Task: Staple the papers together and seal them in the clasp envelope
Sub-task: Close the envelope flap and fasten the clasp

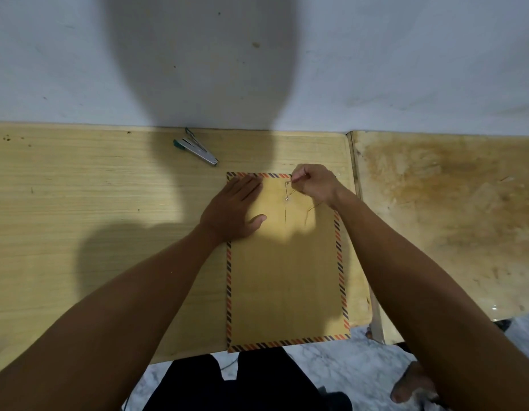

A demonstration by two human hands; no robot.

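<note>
A tan clasp envelope (pixel 287 277) with an orange and dark striped border lies flat on the wooden table (pixel 94 203), its flap end away from me. My left hand (pixel 235 210) presses flat on the envelope's upper left part, fingers straight. My right hand (pixel 312 183) pinches the thin closure string (pixel 288 191), which runs between the two small round buttons near the top. A loose end of the string trails down over the envelope. A silver stapler (pixel 196 149) with a teal end lies on the table beyond the envelope. No papers are visible.
A white wall (pixel 376 54) stands right behind the table's far edge. A second, stained wooden table (pixel 450 218) adjoins on the right. My legs and a bare foot (pixel 411 384) show over a marbled floor below the near edge.
</note>
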